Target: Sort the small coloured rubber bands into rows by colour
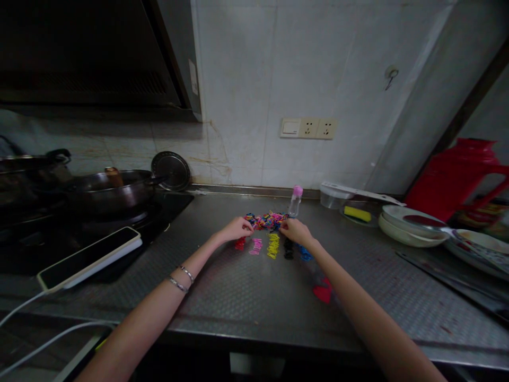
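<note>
A mixed heap of small coloured rubber bands (265, 220) lies on the metal counter. My left hand (237, 228) is at the heap's left end, fingers curled together, and what they pinch is too small to make out. At the right end my right hand (296, 231) is also closed, thumb and fingers touching the bands; any band between them is hidden. In front of the heap, bands lie in single-colour groups: red (239, 244), pink (256, 246), yellow (273, 246), black (288, 248) and blue (305, 253). The red and blue groups are partly covered by my hands.
Behind my right hand stands a clear bottle with a pink cap (296, 200). A red heart-shaped piece (323, 291) lies by my right forearm. Leftward are a phone (89, 258) and a pan (113, 193); rightward, a yellow sponge (357, 214), bowls (409, 236) and a red jug (457, 175).
</note>
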### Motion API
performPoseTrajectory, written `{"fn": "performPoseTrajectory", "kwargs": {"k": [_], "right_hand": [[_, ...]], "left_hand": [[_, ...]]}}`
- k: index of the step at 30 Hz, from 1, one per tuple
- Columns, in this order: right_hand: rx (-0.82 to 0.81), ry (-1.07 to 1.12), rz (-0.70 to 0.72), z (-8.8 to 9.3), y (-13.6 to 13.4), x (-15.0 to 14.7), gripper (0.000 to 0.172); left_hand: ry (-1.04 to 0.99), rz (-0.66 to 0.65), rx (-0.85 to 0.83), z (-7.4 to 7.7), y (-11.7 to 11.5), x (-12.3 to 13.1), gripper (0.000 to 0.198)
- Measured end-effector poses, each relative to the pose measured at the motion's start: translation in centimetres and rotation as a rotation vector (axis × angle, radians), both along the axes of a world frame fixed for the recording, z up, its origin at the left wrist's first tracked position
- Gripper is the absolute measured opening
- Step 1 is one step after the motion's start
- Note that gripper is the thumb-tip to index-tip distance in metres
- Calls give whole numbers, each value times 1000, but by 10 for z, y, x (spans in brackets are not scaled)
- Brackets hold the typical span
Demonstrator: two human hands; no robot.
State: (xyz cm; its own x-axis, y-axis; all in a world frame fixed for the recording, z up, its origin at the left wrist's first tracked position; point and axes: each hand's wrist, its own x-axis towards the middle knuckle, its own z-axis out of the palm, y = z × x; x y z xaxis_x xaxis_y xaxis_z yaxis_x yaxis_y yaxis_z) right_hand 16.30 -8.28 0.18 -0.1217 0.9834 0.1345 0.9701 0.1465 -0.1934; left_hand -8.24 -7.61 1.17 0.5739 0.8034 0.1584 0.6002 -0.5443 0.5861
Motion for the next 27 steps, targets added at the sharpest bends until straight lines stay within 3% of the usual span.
{"fn": "performPoseTrajectory", "kwargs": {"k": [11, 19, 23, 27], "right_hand": [[74, 132, 38, 9, 1, 14, 18], [52, 125, 122, 12, -18, 58, 19], [5, 124, 154, 7, -26, 76, 17], [5, 177, 192, 2, -29, 82, 18]], "left_hand": [[14, 33, 19, 3, -3, 1, 28], [-34, 79, 93, 2, 1, 4, 30], [-30, 80, 125, 6, 4, 21, 29], [126, 53, 194, 13, 7, 50, 26]]}}
